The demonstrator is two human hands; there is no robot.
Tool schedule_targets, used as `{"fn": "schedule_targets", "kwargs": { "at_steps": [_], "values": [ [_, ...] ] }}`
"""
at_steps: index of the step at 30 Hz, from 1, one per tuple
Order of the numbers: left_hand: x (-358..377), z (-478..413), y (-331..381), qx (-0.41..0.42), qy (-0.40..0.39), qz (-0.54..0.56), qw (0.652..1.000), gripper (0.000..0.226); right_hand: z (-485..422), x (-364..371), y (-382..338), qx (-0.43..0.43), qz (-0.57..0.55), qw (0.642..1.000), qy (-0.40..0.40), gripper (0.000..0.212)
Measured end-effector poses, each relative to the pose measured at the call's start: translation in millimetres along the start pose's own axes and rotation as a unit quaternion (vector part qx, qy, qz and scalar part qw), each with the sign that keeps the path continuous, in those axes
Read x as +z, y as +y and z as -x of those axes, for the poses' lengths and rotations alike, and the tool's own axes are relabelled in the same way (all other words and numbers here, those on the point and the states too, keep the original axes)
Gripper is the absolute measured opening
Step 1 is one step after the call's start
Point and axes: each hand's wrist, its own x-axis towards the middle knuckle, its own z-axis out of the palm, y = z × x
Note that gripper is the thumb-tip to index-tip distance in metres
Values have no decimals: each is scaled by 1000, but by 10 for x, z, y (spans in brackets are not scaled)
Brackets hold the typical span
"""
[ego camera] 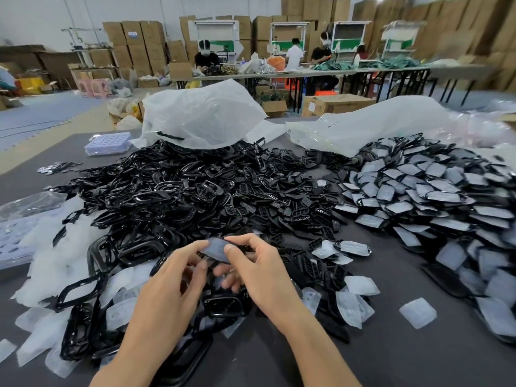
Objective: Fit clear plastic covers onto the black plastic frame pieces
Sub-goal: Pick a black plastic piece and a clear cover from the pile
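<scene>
Both of my hands hold one black frame piece with a clear cover (216, 249) lying on its top face, just above the table's near middle. My left hand (173, 277) grips it from the left, fingers curled under and thumb at its edge. My right hand (257, 269) pinches its right side, thumb pressed on the cover. A big heap of bare black frames (173, 191) lies behind my hands. Loose clear covers (64, 255) lie at the left and around my wrists. A pile of covered pieces (435, 196) fills the right.
Two large clear plastic bags (201, 115) lie at the table's far side. A lilac perforated tray (109, 142) sits at the far left, another at the left edge (14, 241). Beyond stand long tables with seated people and stacked cardboard boxes.
</scene>
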Motion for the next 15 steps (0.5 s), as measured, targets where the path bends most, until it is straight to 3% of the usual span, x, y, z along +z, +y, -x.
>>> {"fn": "schedule_targets", "kwargs": {
  "at_steps": [4, 7, 10, 12, 15],
  "values": [
    [-31, 37, 25, -4, -22, 3, 1000, 35, -83, -512, -231, -38, -47, 988, 142, 11],
    [-36, 32, 78, 5, -28, -16, 999, 34, -215, -1282, -595, -99, -51, 949, 296, 13],
    [-43, 35, 128, -9, -29, -22, 999, 32, -256, -1952, -876, -108, -40, 895, 431, 51],
    [-25, 41, 133, -8, -26, -31, 999, 30, -147, -2150, -870, -71, 30, 882, 465, 70],
    [32, 43, 182, 52, -14, -71, 996, 24, 66, -2020, -648, -79, 152, 889, 424, 59]
  ]
}}
